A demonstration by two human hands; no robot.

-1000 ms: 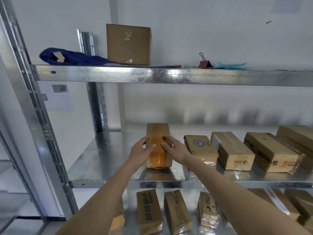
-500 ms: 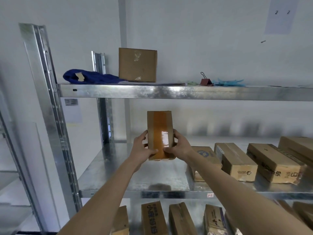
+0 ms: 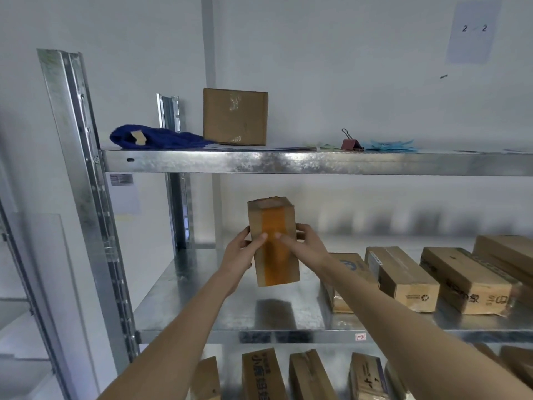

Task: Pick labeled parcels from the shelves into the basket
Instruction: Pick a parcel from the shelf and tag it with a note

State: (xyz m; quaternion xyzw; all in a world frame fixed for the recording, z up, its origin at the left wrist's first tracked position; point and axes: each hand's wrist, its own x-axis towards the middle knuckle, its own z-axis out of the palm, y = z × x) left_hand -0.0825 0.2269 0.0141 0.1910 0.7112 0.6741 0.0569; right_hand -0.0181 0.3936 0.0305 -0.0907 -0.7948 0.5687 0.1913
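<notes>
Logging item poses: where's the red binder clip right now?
Head view, top shelf, right of centre: the binder clip sits between the upright box and blue sheets.

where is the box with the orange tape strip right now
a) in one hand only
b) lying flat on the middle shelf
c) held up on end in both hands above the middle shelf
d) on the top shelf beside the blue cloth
c: the taped box stands on end, clear of the middle shelf, with the left hand and right hand gripping its sides.
</notes>
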